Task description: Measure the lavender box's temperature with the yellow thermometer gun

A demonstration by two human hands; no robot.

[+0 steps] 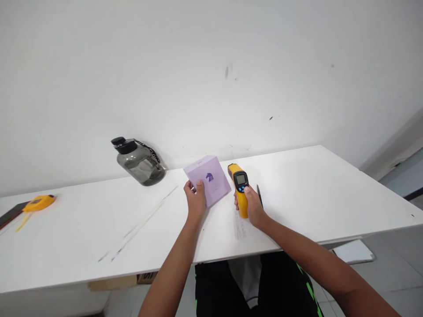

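Note:
My left hand (196,199) is closed on the left side of a light purple box (216,182) with a dark horse-head logo. The box is tilted, and its thin top side shows. In my right hand (254,204) is a yellow and black infrared thermometer (242,198), its small grey screen facing me and my thumb at its blue buttons. Its nose points toward the wall, just right of the box. Beside my right hand lies a dark pen (259,195), partly hidden by it. Below the thermometer is a paper (240,229) with handwriting.
A grey translucent water bottle (140,165) with a black lid leans near the wall. On the left of the white table (82,233) lie a yellow tape measure (39,203) and a dark flat object (12,215). White papers (354,252) sit below the table edge at right.

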